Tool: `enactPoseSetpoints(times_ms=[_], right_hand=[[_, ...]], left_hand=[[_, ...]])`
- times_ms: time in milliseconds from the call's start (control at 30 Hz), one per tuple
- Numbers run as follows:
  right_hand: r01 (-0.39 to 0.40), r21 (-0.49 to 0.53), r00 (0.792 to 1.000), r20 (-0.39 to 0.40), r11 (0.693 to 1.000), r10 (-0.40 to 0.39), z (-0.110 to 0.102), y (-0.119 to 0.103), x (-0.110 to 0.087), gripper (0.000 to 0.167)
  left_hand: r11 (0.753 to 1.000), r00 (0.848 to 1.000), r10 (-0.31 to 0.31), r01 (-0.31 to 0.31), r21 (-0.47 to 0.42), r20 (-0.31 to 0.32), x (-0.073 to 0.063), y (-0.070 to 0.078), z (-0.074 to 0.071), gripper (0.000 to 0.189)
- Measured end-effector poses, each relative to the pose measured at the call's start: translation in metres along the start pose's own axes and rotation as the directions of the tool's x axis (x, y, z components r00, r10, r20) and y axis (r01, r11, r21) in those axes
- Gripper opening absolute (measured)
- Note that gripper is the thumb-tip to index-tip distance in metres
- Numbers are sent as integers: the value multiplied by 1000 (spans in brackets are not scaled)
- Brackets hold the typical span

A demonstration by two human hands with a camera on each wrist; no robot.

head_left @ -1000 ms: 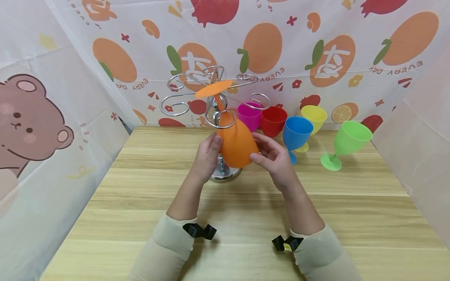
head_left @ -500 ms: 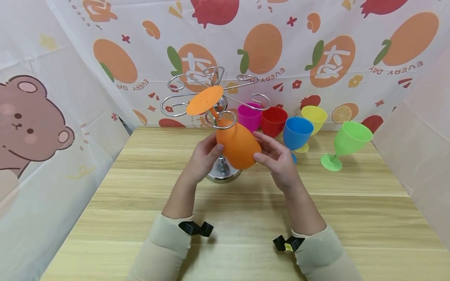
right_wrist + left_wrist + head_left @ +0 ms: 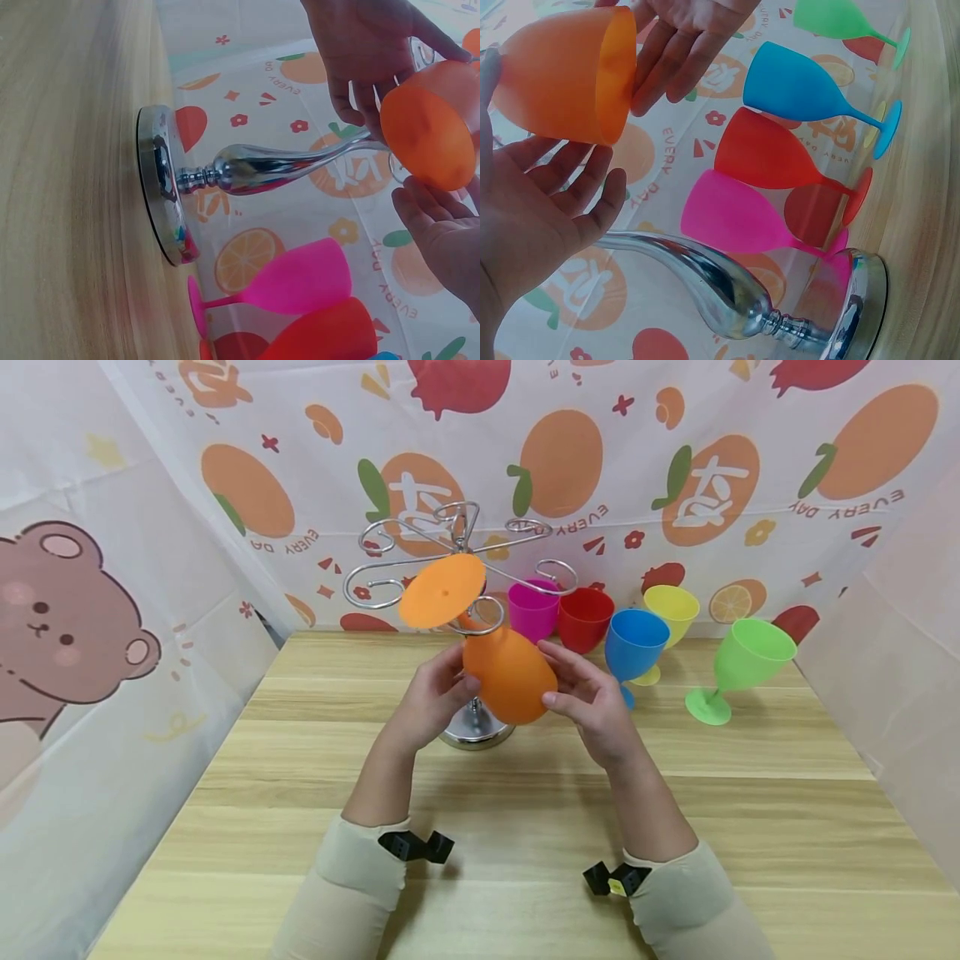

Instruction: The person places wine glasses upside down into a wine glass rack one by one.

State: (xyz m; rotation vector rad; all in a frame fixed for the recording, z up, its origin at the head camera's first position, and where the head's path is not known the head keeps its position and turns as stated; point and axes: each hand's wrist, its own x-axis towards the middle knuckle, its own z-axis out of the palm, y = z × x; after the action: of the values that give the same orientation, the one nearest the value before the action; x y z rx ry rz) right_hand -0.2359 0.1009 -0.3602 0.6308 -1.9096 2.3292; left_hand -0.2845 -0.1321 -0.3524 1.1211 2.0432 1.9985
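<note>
Both hands hold an orange plastic goblet (image 3: 512, 683) upside down, its round foot up and its bowl tilted down toward me. My left hand (image 3: 433, 700) grips the bowl's left side, thumb in front. On the other side my right hand (image 3: 594, 712) holds it between thumb and fingers. The goblet's narrow stem is at the front loop of a chrome wire glass rack (image 3: 471, 740). Whether the stem lies inside the loop is hard to tell. From the left wrist view, the goblet's rim (image 3: 616, 82) faces the table, with fingers on either side.
Right of the rack stand magenta (image 3: 534, 610), red (image 3: 585, 618), blue (image 3: 636, 643), yellow (image 3: 670, 612) and green (image 3: 750, 652) goblets, all upright. The rack's curled wire arms (image 3: 372, 603) spread above the hands. A printed cloth (image 3: 637, 410) hangs behind the wooden table (image 3: 315, 777).
The goblet's foot has come down and tipped toward me, showing more of its flat underside. The bowl has shifted slightly lower, both hands moving with it. The rack and other goblets stay put.
</note>
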Motion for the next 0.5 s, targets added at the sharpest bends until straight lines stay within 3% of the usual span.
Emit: enactPoseSetpoints(times_ms=[300, 500], right_hand=[[-1, -5, 997, 81, 1000, 2, -1, 5, 2, 67], [-28, -16, 995, 92, 999, 29, -1, 5, 2, 68]], left_hand=[[993, 995, -82, 87, 85, -62, 1, 2, 5, 101], [984, 987, -116, 129, 121, -108, 2, 1, 7, 102]])
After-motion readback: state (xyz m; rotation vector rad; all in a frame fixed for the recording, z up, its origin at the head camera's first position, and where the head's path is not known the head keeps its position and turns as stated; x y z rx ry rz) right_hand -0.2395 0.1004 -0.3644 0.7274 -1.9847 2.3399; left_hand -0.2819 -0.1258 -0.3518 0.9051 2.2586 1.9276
